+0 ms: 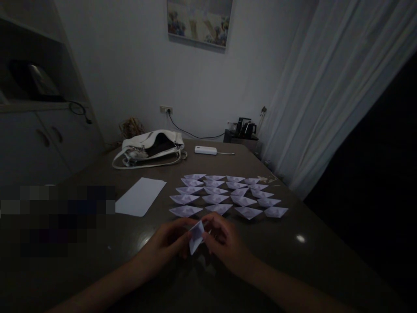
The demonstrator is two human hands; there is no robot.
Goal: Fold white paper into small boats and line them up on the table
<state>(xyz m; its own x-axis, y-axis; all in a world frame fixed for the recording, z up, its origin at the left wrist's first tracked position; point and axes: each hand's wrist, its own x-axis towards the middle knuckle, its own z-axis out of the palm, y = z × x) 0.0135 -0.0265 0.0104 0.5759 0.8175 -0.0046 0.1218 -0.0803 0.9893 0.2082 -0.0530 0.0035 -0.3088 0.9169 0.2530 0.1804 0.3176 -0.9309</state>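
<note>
Both my hands meet over the near middle of the dark table (pixel 293 261). My left hand (pixel 169 243) and my right hand (pixel 224 241) pinch a small folded piece of white paper (pixel 196 237) between their fingertips, held just above the tabletop. Right beyond it, several finished white paper boats (pixel 224 195) lie in neat rows on the table. A flat stack of white paper sheets (pixel 141 196) rests to the left of the boats.
A white handbag (pixel 150 148) lies at the far left of the table, a white power bank (pixel 205 150) with a cable beside it. A kettle (pixel 246 127) stands on a side stand by the curtain (pixel 325 95). Cabinets line the left wall.
</note>
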